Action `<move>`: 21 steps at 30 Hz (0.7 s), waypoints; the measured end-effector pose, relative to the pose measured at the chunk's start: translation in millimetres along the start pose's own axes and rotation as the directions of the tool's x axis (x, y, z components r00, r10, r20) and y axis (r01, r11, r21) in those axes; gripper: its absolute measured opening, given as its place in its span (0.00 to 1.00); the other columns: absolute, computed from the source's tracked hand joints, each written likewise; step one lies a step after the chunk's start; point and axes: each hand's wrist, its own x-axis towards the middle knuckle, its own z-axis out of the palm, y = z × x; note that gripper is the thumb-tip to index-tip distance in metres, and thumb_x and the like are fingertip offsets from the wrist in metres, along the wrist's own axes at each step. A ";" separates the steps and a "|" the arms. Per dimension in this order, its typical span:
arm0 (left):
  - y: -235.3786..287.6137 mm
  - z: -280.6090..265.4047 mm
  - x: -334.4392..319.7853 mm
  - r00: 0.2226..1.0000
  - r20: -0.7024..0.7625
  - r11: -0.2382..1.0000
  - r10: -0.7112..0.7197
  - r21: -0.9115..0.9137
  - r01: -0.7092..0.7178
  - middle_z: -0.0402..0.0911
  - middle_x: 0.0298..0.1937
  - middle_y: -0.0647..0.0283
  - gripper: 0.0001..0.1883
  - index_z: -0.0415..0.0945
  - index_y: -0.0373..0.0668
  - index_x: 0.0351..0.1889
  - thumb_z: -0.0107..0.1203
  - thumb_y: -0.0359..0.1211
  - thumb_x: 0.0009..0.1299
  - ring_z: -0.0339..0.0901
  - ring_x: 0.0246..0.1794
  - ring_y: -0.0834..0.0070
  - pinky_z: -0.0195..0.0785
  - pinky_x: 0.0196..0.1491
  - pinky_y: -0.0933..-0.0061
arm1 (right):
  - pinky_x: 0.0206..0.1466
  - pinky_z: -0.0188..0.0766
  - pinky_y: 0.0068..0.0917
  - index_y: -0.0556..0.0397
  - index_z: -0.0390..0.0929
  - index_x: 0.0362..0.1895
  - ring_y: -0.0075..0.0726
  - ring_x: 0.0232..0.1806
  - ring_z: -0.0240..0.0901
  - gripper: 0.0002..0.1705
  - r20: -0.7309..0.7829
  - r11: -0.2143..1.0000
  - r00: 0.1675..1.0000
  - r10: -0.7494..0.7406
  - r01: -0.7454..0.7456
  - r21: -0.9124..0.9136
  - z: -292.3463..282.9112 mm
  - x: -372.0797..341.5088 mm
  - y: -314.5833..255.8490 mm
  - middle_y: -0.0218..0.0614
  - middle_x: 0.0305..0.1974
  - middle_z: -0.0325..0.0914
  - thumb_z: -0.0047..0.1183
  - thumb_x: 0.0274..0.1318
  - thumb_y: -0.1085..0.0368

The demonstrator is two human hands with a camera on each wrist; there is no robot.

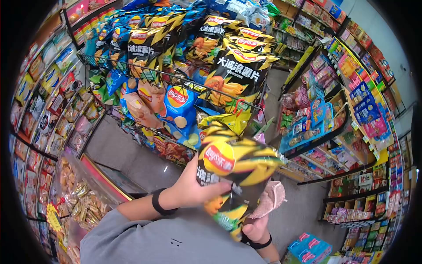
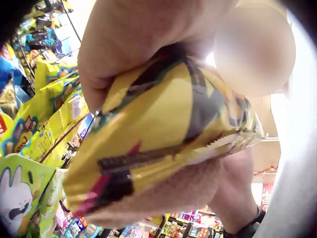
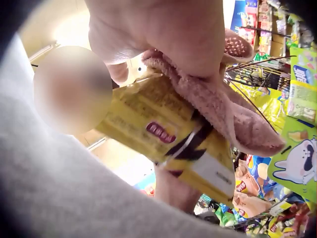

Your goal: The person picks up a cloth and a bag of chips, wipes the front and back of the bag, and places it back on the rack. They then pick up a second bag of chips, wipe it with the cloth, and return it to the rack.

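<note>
A black and yellow chip bag [image 1: 239, 167] is held tilted in front of the person's chest, its printed front up. My left hand [image 1: 193, 187] grips its left side, with the thumb lying across the front. In the left wrist view, the fingers of the left hand [image 2: 143, 39] curl over the yellow end of the chip bag [image 2: 153, 114]. At the bag's lower right, my right hand [image 1: 258, 229] holds a pink cloth [image 1: 271, 200] against it. The right wrist view shows the cloth [image 3: 203, 99] bunched under the right hand [image 3: 163, 34], over the bag's yellow back [image 3: 143, 116].
A wire rack [image 1: 176, 77] full of chip bags stands ahead. Snack shelves [image 1: 39, 114] line the left, and more shelving [image 1: 347, 101] stands at the right. Close by on the left is a bin of wrapped snacks [image 1: 81, 198]. A blue carton [image 1: 307, 250] sits low at the right.
</note>
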 end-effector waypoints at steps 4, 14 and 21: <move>-4.4 -4.0 -9.8 0.977 0.192 0.994 -0.096 0.061 0.085 0.70 0.59 0.61 0.42 0.50 0.36 0.68 0.65 0.28 0.60 0.67 0.59 0.76 0.61 0.62 0.70 | 0.69 0.52 0.37 0.62 0.45 0.69 0.43 0.67 0.55 0.57 -0.024 0.989 0.989 -0.149 0.149 -0.002 2.9 11.2 -9.0 0.46 0.66 0.57 0.65 0.47 0.46; -17.7 -18.4 -18.8 0.999 -0.032 0.991 0.011 -0.133 -0.015 0.69 0.61 0.59 0.37 0.52 0.36 0.68 0.60 0.27 0.63 0.68 0.60 0.73 0.59 0.63 0.69 | 0.70 0.48 0.38 0.60 0.55 0.67 0.45 0.68 0.55 0.52 0.011 0.992 0.992 -0.126 0.125 0.029 17.0 13.1 -9.1 0.45 0.66 0.59 0.62 0.47 0.41; -0.2 -30.1 -20.5 0.983 0.015 0.979 -0.183 -0.086 0.183 0.69 0.61 0.62 0.33 0.55 0.35 0.67 0.56 0.33 0.67 0.67 0.59 0.76 0.59 0.61 0.71 | 0.71 0.47 0.38 0.60 0.57 0.67 0.47 0.68 0.55 0.50 0.205 0.963 0.951 -0.231 0.254 -0.094 14.7 12.5 0.6 0.46 0.66 0.59 0.61 0.47 0.44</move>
